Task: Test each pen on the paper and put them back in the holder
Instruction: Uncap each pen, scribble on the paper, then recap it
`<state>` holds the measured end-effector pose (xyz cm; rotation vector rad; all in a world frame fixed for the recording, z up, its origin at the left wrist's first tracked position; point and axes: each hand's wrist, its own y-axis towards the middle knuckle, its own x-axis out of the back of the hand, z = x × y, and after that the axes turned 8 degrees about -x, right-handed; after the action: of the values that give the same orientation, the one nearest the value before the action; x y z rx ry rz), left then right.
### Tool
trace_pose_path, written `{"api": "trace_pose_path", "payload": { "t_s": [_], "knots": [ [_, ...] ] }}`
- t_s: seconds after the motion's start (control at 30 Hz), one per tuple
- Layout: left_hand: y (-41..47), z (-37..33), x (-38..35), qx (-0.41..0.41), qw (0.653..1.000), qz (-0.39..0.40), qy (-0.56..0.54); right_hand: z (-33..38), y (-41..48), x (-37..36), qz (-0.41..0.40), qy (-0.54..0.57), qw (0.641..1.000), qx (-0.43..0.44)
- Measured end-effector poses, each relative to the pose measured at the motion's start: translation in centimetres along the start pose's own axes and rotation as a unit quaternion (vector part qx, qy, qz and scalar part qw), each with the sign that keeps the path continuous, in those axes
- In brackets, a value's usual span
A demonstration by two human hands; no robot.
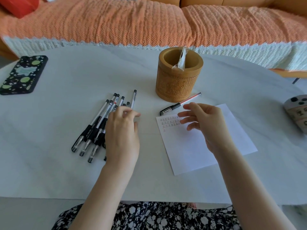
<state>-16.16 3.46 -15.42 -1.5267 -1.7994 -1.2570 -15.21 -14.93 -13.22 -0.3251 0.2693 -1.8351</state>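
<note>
Orange-covered sofa (149, 22) behind white desk (66, 171). On desk's right, paper (191, 146), right hand (206, 123) above it, fingers slack, holding nothing. Carved holder (177, 80) behind paper. At left, heaped pens (98, 123), left hand (122, 135) over them, grip unclear. Lone pen (180, 103) between holder and paper.

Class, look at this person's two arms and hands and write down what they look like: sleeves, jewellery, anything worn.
The left hand and right hand are bare, with no gloves. Both forearms are uncovered as far as the picture shows, so no sleeves appear. No watch or bracelet shows at either wrist; the fingers are too blurred to judge rings. Below them lies a dark garment with white flowers.
</note>
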Motion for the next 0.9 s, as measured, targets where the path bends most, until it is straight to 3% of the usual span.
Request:
{"api": "trace_pose_path", "payload": {
  "t_s": [0.43,0.63,0.77,0.83,0.9],
  "knots": [
    [0.1,-0.2,0.1,0.034,0.997,-0.031,-0.055,-0.4,-0.5,-1.0,0.045,-0.011,0.999,0.02],
    [0.2,-0.7,1.7,0.042,0.974,-0.095,-0.2,-0.2,-1.0,-1.7,0.091,0.006,0.995,0.028],
    [-0.8,-1.8,2.7,0.007,0.944,-0.022,-0.328,0.0,-1.6,-2.7,0.166,0.009,0.985,0.034],
    [-1.1,-2.1,2.6,-0.013,0.934,0.032,-0.355,0.0,-1.7,-2.8,0.175,0.006,0.984,0.044],
    [-1.1,-2.0,2.3,-0.012,0.932,0.033,-0.36,-0.1,-1.7,-2.8,0.166,0.012,0.984,0.057]
  ]
}}
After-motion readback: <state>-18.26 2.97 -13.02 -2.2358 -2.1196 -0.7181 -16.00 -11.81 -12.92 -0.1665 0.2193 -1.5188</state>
